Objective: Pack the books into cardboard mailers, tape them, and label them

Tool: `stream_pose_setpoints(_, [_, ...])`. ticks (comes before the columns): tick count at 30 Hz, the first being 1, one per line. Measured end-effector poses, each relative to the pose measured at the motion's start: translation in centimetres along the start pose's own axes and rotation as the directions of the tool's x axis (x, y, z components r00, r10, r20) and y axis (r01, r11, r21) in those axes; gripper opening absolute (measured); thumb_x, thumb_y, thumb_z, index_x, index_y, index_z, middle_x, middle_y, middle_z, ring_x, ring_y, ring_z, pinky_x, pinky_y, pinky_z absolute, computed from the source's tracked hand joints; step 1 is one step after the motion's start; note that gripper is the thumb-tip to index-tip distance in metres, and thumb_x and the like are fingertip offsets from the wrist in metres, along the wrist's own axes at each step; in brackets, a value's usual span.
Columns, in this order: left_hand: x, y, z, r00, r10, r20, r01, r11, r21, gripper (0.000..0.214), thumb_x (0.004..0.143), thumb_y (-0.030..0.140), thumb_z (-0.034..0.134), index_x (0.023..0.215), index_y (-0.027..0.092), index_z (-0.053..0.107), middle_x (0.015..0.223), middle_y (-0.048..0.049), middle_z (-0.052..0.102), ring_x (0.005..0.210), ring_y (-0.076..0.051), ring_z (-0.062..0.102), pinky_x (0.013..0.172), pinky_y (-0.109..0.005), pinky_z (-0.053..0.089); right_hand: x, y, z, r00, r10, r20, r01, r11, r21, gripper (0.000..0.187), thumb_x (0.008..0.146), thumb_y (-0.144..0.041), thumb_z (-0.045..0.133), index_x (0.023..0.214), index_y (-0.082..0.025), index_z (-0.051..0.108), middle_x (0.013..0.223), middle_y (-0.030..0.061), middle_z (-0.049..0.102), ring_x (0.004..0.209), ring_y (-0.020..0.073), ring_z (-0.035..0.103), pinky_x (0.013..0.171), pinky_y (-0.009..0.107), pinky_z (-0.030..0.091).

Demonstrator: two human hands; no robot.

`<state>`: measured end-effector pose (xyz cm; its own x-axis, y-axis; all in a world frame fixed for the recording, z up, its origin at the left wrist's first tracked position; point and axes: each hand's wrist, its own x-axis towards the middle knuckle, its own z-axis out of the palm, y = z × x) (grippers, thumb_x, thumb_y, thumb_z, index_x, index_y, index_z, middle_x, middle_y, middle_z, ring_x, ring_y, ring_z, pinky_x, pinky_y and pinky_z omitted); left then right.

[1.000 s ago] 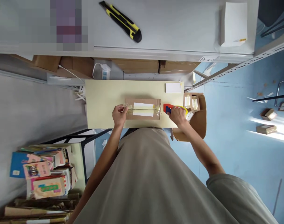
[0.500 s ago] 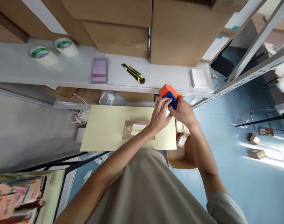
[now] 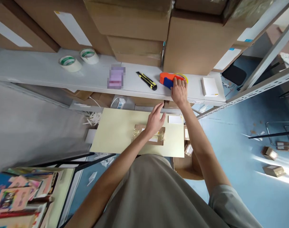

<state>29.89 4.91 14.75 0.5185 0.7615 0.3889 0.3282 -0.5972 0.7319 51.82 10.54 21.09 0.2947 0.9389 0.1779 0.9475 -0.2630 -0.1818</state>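
An orange and blue tape dispenser [image 3: 167, 80] with a yellowish tape roll lies on the grey shelf. My right hand [image 3: 179, 91] grips it from above, fingers over its right part. Lower down, my left hand [image 3: 155, 119] hovers with its fingers apart and holds nothing. Under that hand a small taped cardboard box [image 3: 160, 140] with a white label rests on the cream board [image 3: 116, 133], partly covered by the hand. A black and yellow utility knife [image 3: 146, 81] lies on the shelf to the left of the dispenser.
Two tape rolls [image 3: 70, 64] and a blurred purple item [image 3: 116, 77] stand left on the shelf [image 3: 94, 76]. A white pad [image 3: 209, 87] is at its right end, another white pad [image 3: 175, 119] on the board. Large cartons [image 3: 194, 44] back the shelf. An open carton [image 3: 182, 166] sits lower right.
My right hand has carried the tape dispenser up and forward onto the shelf. My left hand has let go of it and dropped back over the board. The view has shifted left.
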Motion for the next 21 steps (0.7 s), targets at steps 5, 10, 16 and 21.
stream_pose_setpoints(5, [-10.9,-8.4,-4.2,0.940,-0.330,-0.085,0.334,0.942,0.031,0.049,0.105,0.033,0.066,0.152,0.017,0.064,0.155,-0.0195,0.069,0.148,-0.033,0.066,0.129,-0.050,0.053,-11.8,-1.1,4.6,0.983,0.147,-0.106,-0.125,0.973,0.194,0.072,0.118,-0.041,0.030,0.185,-0.019,0.013,0.188,0.0219,0.024,0.177,0.0377,0.020,0.136,0.072,0.030])
stream_pose_setpoints(10, [-18.8,-12.2,-6.2,0.749,-0.660,-0.058,0.662,0.750,0.006,0.043,0.105,0.045,0.070,0.139,0.019,0.073,0.140,-0.0175,0.079,0.128,-0.032,0.079,0.115,-0.047,0.063,-26.7,-6.3,10.7,0.874,0.313,0.371,-0.419,0.872,0.253,0.079,0.117,-0.048,0.037,0.179,-0.002,0.023,0.176,0.0342,0.045,0.164,0.0389,0.050,0.125,0.055,0.052])
stream_pose_setpoints(16, [-18.0,-11.1,-5.1,0.724,-0.689,0.002,0.683,0.717,0.138,0.048,0.103,0.053,0.077,0.136,0.019,0.074,0.129,-0.0169,0.085,0.117,-0.034,0.081,0.105,-0.042,0.061,-29.4,-9.2,14.6,0.761,0.501,0.412,-0.613,0.762,0.207,0.083,0.115,-0.061,0.041,0.175,-0.004,0.036,0.165,0.0319,0.060,0.147,0.0390,0.067,0.115,0.049,0.058])
stream_pose_setpoints(21, [-17.4,-12.6,-4.9,0.669,-0.742,0.049,0.726,0.666,0.173,0.036,0.102,0.053,0.074,0.097,0.018,0.082,0.088,-0.0085,0.084,0.097,-0.028,0.081,0.088,-0.031,0.057,-29.6,-8.4,15.8,0.726,0.552,0.409,-0.675,0.687,0.271,0.079,0.116,-0.057,0.034,0.172,-0.004,0.046,0.130,0.0250,0.081,0.110,0.0319,0.079,0.091,0.037,0.060])
